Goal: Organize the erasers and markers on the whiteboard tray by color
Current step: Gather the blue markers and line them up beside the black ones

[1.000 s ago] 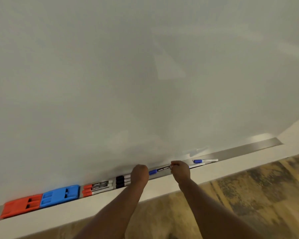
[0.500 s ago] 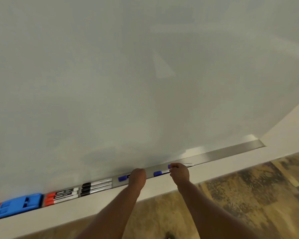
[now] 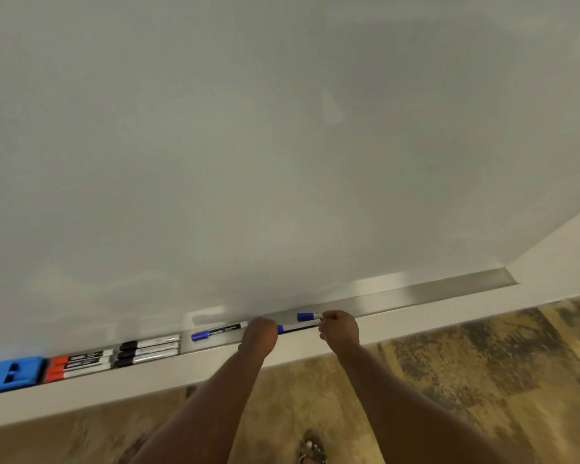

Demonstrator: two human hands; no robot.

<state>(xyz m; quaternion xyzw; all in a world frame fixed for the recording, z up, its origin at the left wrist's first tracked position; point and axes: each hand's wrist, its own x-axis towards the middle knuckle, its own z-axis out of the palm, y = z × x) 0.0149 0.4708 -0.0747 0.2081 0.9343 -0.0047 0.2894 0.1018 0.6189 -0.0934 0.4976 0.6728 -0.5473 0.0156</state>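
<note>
The metal tray [image 3: 416, 294] runs along the whiteboard's bottom edge. From the left it holds a blue eraser [image 3: 10, 376], three red markers [image 3: 77, 363], three black markers [image 3: 148, 348] and one loose blue marker [image 3: 218, 330]. My left hand [image 3: 258, 336] is closed at the tray, at the cap end of a second blue marker [image 3: 295, 328] that spans the gap to my right hand. My right hand [image 3: 339, 329] is closed on a third blue marker [image 3: 305, 317], whose cap sticks out to the left above the second one. My fingertips are hidden.
The whiteboard [image 3: 282, 145] fills the upper view. The tray's right part up to its end [image 3: 506, 279] holds nothing. A white ledge [image 3: 148, 383] runs below the tray. Patterned floor and a sandalled foot [image 3: 312, 447] lie underneath.
The blue marker that lay to the right on the tray is now in my right hand. One blue marker now lies left of my left hand. The red eraser has left the view.
</note>
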